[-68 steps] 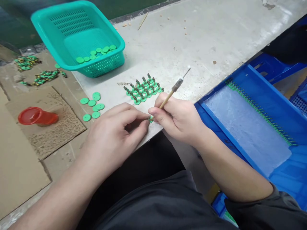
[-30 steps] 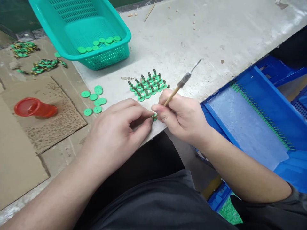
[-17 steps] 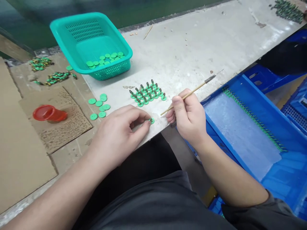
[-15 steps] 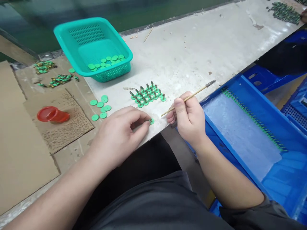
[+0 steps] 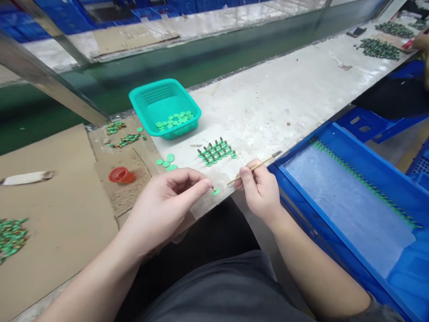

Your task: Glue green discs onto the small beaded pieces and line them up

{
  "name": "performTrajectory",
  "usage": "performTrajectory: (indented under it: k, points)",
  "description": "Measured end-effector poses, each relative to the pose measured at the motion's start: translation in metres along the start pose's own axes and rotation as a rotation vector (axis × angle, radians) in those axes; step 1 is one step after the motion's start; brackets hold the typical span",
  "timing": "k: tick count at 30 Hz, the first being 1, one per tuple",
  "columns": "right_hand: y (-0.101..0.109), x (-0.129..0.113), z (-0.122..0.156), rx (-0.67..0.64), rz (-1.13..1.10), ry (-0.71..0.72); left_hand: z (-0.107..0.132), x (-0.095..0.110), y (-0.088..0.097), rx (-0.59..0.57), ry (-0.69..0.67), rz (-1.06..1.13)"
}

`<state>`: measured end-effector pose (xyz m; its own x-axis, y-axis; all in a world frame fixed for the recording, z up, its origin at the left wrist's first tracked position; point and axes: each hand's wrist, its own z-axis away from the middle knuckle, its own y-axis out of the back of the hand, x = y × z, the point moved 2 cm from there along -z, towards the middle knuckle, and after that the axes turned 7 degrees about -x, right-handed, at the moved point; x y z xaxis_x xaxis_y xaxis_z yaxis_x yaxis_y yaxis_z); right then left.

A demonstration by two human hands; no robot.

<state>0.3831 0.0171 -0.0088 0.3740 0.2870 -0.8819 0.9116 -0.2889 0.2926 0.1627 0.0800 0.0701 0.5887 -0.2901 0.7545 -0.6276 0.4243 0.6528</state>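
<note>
My left hand [image 5: 170,201] pinches a tiny dark figurine [image 5: 213,188] between thumb and forefinger. Under it is a round green base [image 5: 216,192], at the table's near edge; I cannot tell whether it touches the table. My right hand [image 5: 261,190] is closed around a thin wooden stick [image 5: 259,164], its dark, thicker end pointing up and away, its bare end towards the figurine. Just beyond both hands, several figurines on green bases [image 5: 217,152] stand upright in rows. Loose green discs [image 5: 166,163] lie left of them.
A teal basket [image 5: 199,117] holds more green discs. To the left are a red cup [image 5: 121,175] on stained cardboard and piles of small green-and-brown pieces [image 5: 129,140]. A blue crate [image 5: 301,210] with a row of green-based pieces stands at right. Another person's hand [image 5: 422,41] shows far right.
The view has tilted up and shifted left, bringing more cardboard and the far bench into sight. My left hand has risen slightly off the green base, still pinching. My right hand keeps the stick.
</note>
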Motion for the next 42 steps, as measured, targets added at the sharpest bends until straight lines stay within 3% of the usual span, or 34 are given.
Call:
performTrajectory:
  k: [3, 5, 13, 27, 31, 37, 42]
  points:
    - [-0.007, -0.014, 0.013, -0.03, 0.017, 0.054, 0.013, 0.006, 0.017, -0.07, 0.128, 0.297]
    - [-0.013, -0.023, 0.021, -0.045, 0.023, 0.09, 0.02, 0.01, 0.026, -0.06, 0.148, 0.353]
    - [-0.024, -0.033, 0.032, -0.097, 0.025, 0.139, 0.032, 0.021, 0.041, -0.003, 0.092, 0.364]
    - [-0.031, -0.034, 0.031, -0.157, 0.031, 0.099, 0.039, 0.014, 0.046, -0.031, 0.094, 0.38]
    - [-0.029, -0.033, 0.022, -0.177, 0.051, 0.101, 0.039, -0.001, 0.036, -0.013, 0.043, 0.311]
    - [-0.026, -0.03, -0.001, -0.328, 0.088, 0.101, 0.044, -0.045, -0.003, 0.167, -0.139, -0.1]
    - [-0.02, -0.032, -0.012, -0.518, 0.154, 0.129, 0.052, -0.062, -0.014, 0.132, -0.124, -0.18]
